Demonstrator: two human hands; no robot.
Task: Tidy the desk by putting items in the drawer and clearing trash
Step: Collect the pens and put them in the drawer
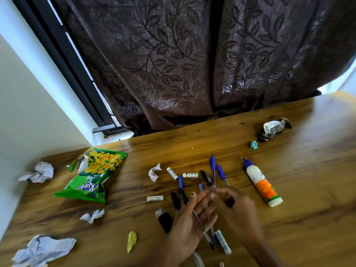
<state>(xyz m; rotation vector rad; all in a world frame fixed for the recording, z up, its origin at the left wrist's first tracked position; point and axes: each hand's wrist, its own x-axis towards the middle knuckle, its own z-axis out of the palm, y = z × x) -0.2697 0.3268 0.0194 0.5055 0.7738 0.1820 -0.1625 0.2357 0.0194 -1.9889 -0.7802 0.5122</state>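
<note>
A: Reading left to right, I am seeing crumpled paper (39, 172) and a green snack bag (93, 175) lying on the tabletop (317, 189), both trash not yet cleared.

B: And the middle?

A: Batteries (189, 175) and loose pens (212, 166) are lying scattered just beyond the hands. The left hand (189, 226) is lying palm up, fingers (193, 199) fairly straight, with a few pens resting across it. The right hand (238, 207) is reaching in beside it; motion blur is hiding its fingertips, so I cannot tell whether it is pinching a pen.

B: Farther right?

A: A glue bottle (262, 183) is lying near the right hand, a foil wrapper (274, 128) well beyond it. No drawer is showing.

B: Advice?

A: I am judging this as pen gathering: I would be aligning the caps one way and closing the left fingers before lifting.
</note>
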